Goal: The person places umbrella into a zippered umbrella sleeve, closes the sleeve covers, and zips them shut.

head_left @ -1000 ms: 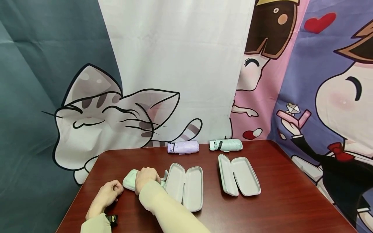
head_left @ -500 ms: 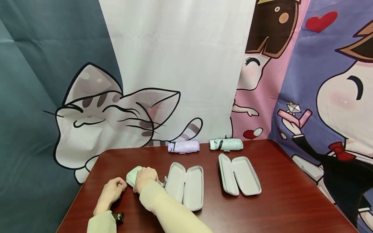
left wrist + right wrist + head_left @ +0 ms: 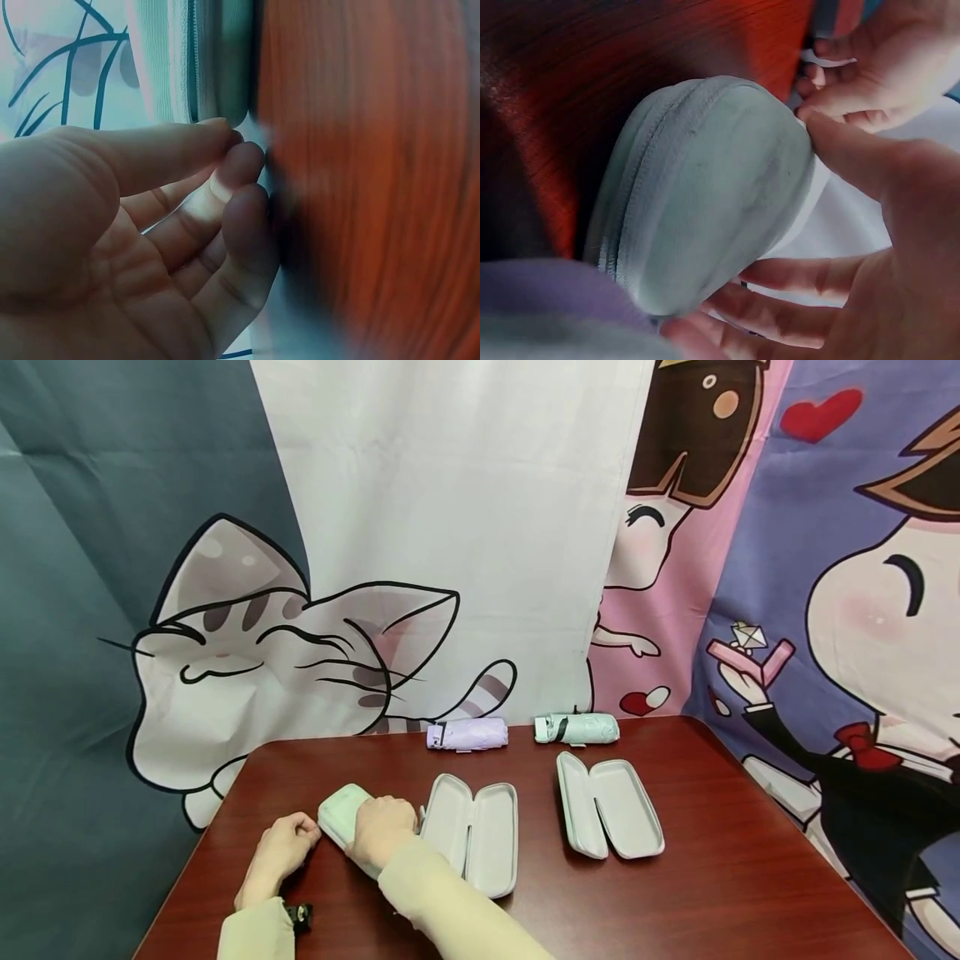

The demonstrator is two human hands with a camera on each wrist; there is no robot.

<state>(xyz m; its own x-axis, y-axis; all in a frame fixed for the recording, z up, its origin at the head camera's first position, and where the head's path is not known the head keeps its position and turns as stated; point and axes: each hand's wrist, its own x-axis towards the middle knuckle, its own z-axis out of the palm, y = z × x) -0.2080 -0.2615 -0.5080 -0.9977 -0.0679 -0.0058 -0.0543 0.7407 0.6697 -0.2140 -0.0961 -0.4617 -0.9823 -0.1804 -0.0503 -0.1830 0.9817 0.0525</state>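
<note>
A pale green zippered case (image 3: 344, 811) lies closed at the left of the table, its zip (image 3: 193, 60) running along its side in the left wrist view. My right hand (image 3: 386, 828) grips the case across its width. In the right wrist view its thumb is on one edge and the fingers wrap the opposite edge. My left hand (image 3: 288, 842) is at the case's left end, thumb and fingertips drawn together right at the corner; I cannot tell whether something small is pinched between them. Right of my right hand stands an open case (image 3: 495, 839) with a light grey lining.
Further right sits a second open grey-lined case (image 3: 632, 810). Along the back edge lie a folded purple umbrella (image 3: 472, 735) and a folded mint umbrella (image 3: 588, 729). A printed cartoon curtain (image 3: 450, 527) hangs behind the table (image 3: 735, 877). My right forearm passes before the nearer open case.
The green case has turned, with its top now more in view. My right hand has shifted slightly right and down along it. The left hand has moved slightly forward, staying by its end.
</note>
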